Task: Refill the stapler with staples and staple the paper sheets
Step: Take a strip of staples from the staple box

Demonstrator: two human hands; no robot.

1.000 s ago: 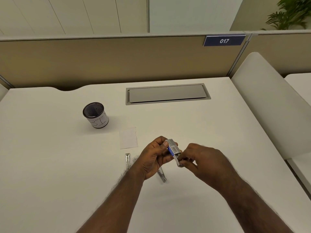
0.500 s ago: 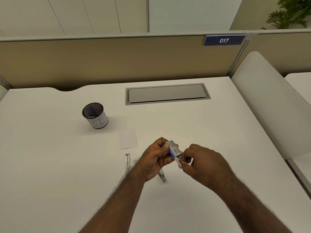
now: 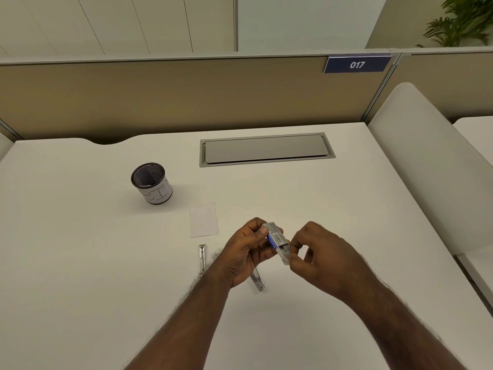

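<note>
The inner tray (image 3: 285, 254) now projects further from the staple box (image 3: 274, 234) than before. The right hand (image 3: 324, 256) pinches the tray end; the left hand (image 3: 246, 252) grips the box. The opened stapler (image 3: 203, 259) lies on the desk (image 3: 80, 263), near the paper sheets (image 3: 203, 219). Staples are becoming accessible; loading has not begun.

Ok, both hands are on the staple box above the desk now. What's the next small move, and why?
Probably keep sliding the inner tray out. The left hand grips the staple box, and the right hand pinches the tray end, which sticks out only partway. No staples are free yet, and the stapler lies on the desk under the left hand.
</note>
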